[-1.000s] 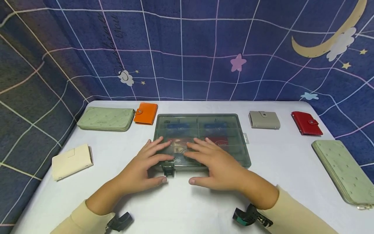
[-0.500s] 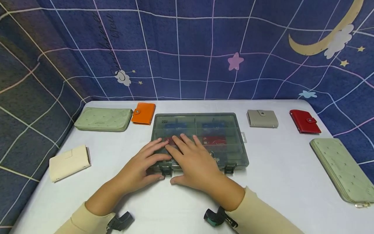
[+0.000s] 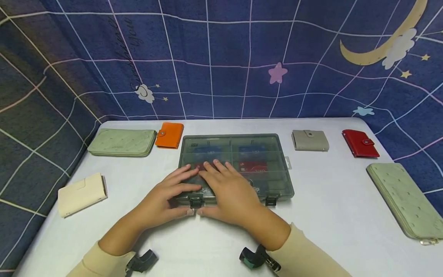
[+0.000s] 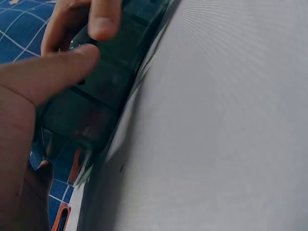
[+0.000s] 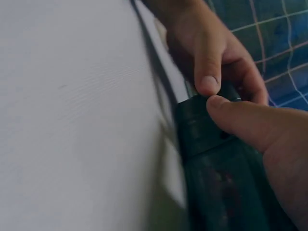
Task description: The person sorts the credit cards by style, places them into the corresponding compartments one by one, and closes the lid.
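A smoky translucent storage box (image 3: pixel 263 154) with blue and red cards inside lies closed in the middle of the white table (image 3: pixel 328 215). My left hand (image 3: pixel 173 188) and right hand (image 3: pixel 225 192) lie side by side on the lid's front left part, fingers stretched flat. Both thumbs meet at the front left latch (image 3: pixel 195 202). In the right wrist view the left thumb (image 5: pixel 207 62) and right thumb (image 5: pixel 240 120) touch tip to tip on the dark box (image 5: pixel 216 183). The front right latch (image 3: pixel 271 200) is uncovered.
Wallets ring the box: a long green one (image 3: pixel 121 142) and an orange one (image 3: pixel 169 134) at back left, a cream one (image 3: pixel 81 194) at left, a grey one (image 3: pixel 309 140) and a red one (image 3: pixel 360 143) at back right, another long green one (image 3: pixel 405 200) at right. Blue cloth walls the table.
My right hand has slid left across the lid until it lies against the left hand, its thumb now at the front left latch. The left hand and box stay put.
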